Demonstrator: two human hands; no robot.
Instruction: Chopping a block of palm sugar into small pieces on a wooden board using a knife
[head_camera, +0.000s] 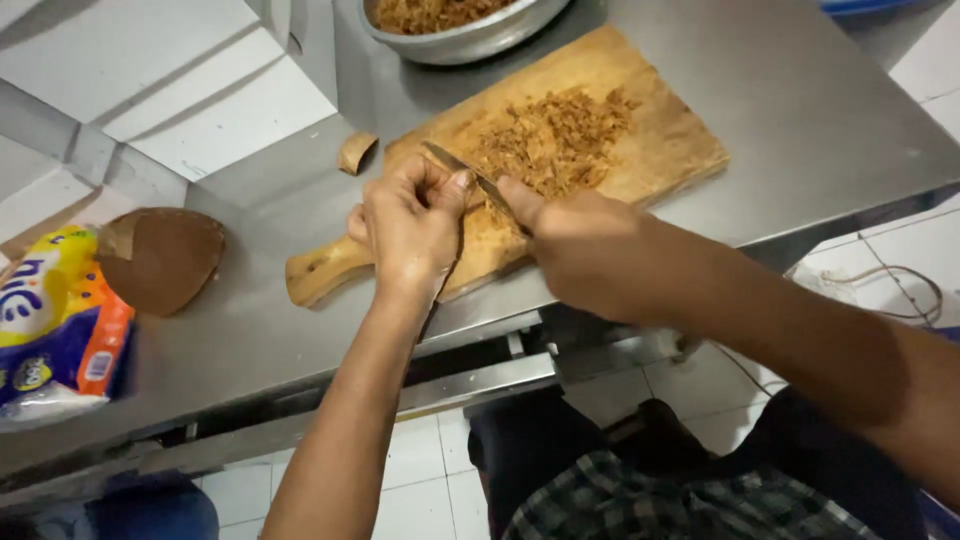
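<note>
Knife (470, 175): slim blade slanting from upper left down to lower right, tip toward the far left of the wooden cutting board (640, 150), handle buried in the right hand (580, 255), fingers clamped around it, forefinger stretched along the spine. Left hand (410, 225) just beside, closed, thumb and fingertips pinched against the blade's near side, perhaps around a small piece; too hidden to tell what, if anything. Both hands meeting above the board's near left part, close to its handle end. Beyond the blade, heap of brown shredded stuff (555, 140) mid-board, to the upper right of the grip. Farther back, metal bowl (470, 35) with more of the same, cut off by the top edge. On the steel table (800, 110): small curved brown shell piece (355, 152), larger brown half-shell (160, 258), bright plastic packet (50, 320) at far left, partly out of view.
</note>
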